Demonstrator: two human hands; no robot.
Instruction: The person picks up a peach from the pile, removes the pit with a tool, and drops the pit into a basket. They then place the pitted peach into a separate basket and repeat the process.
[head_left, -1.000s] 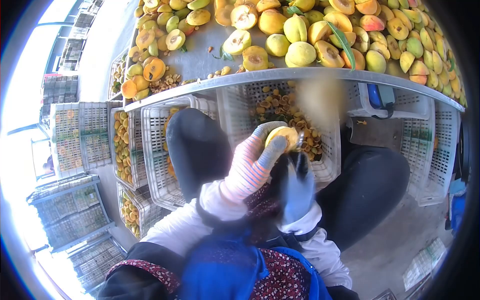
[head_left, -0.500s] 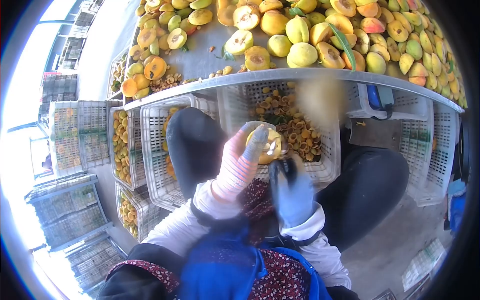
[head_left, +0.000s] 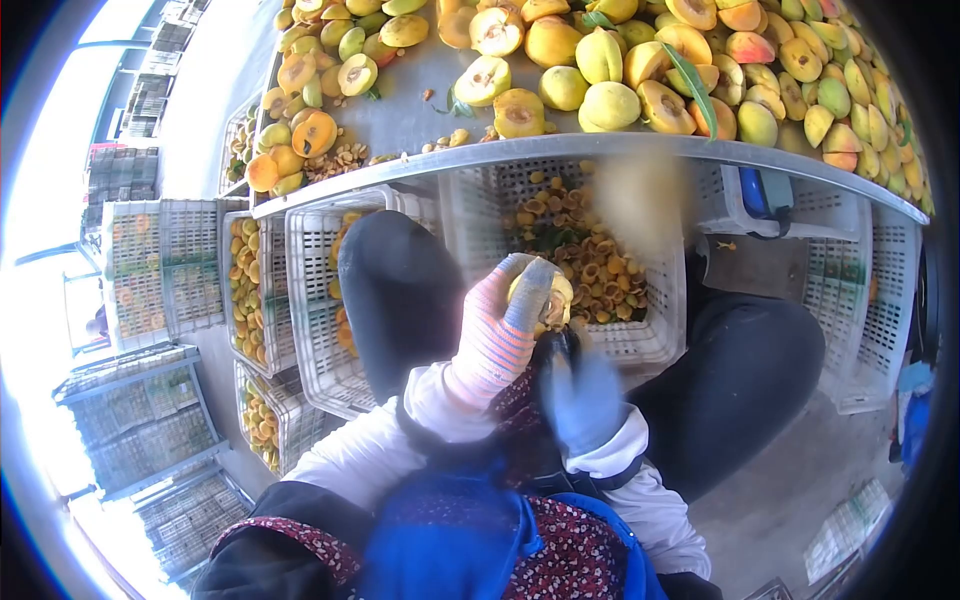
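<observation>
My left hand [head_left: 500,325], in a striped pink and grey glove, is closed around a yellow fruit [head_left: 553,296] held above my lap. Just below it is my right hand [head_left: 582,388], in a blue glove and blurred. It grips a small dark tool [head_left: 558,345] that points up at the underside of the fruit. Behind both hands, between my knees, a white plastic crate [head_left: 645,345] holds several fruit pits and scraps [head_left: 585,250].
A metal table [head_left: 420,110] above the crate carries several whole and halved yellow fruits [head_left: 610,105]. More white crates with fruit halves [head_left: 245,290] stand at the left, with stacked crates [head_left: 135,265] beyond. A blue object [head_left: 760,190] sits in a crate under the table at the right.
The fruit has turned in my left hand, which dropped slightly. My right hand with the tool has moved down and in under the fruit.
</observation>
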